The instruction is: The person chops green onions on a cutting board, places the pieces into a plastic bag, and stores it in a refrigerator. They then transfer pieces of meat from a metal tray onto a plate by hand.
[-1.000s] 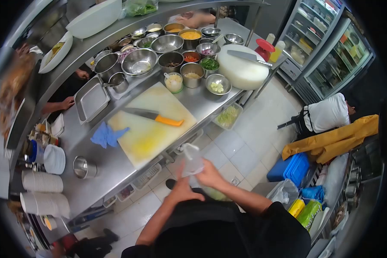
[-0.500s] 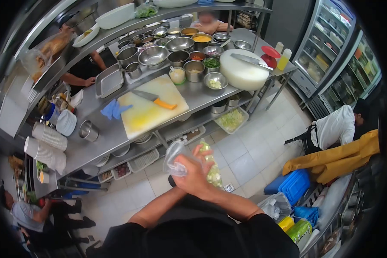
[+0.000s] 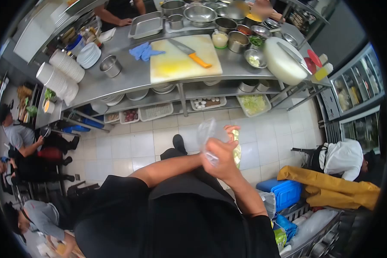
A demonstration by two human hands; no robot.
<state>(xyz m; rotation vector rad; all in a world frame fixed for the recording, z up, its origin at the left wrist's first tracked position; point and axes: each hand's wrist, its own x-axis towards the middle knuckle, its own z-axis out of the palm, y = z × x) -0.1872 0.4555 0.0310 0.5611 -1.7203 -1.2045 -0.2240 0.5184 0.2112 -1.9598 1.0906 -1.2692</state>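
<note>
My right hand (image 3: 221, 157) is closed around the gathered top of a clear plastic bag (image 3: 206, 131), whose loose film sticks up to the left of the fist. Mostly hidden behind it, my left hand (image 3: 233, 131) shows only curled fingertips around the bag's neck. Pale green and whitish chopped pieces (image 3: 237, 152) show in the bag's lower part, just right of my hands. Both hands are over the tiled floor, in front of the steel counter.
On the steel counter (image 3: 133, 73) lie a cutting board (image 3: 159, 53), an orange-handled knife (image 3: 195, 57) and a blue cloth (image 3: 145, 51). Tubs of food sit on the shelf below. People work at left, behind the counter and at right, near a blue crate (image 3: 284, 192).
The head view has shifted and tilts further down, so the counter sits higher and more floor shows. My hands have turned slightly, still around the bag. A dark shoe is now visible.
</note>
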